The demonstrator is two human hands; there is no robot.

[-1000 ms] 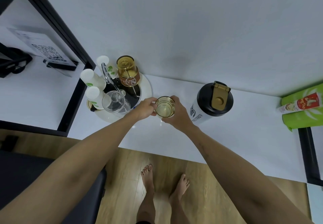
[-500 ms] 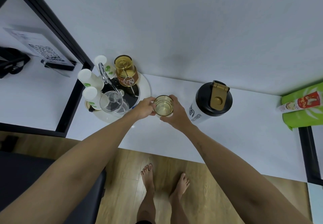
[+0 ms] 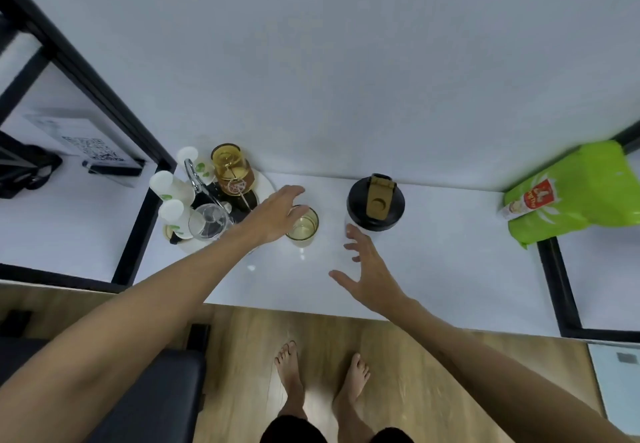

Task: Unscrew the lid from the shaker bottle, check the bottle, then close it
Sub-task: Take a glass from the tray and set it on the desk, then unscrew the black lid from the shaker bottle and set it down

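Note:
The shaker bottle [image 3: 375,204] stands upright on the white table [image 3: 450,269] near the wall, its black lid screwed on, a tan flip cap on top. My right hand [image 3: 367,269] hovers open just in front and to the left of it, fingers spread, fingertips close to the bottle's side without gripping it. My left hand [image 3: 277,214] is open over the left rim of a small amber glass [image 3: 304,228], which stands on the table between the tray and the shaker bottle.
A round tray [image 3: 266,183] at the left holds an amber jar [image 3: 230,169], a clear glass [image 3: 207,224] and white cups [image 3: 169,184]. A green packet [image 3: 575,193] lies at the right. A black frame post [image 3: 138,235] borders the table's left side.
Both hands have let go of the amber glass. My right hand moved right towards the shaker bottle and opened; my left hand opened over the glass.

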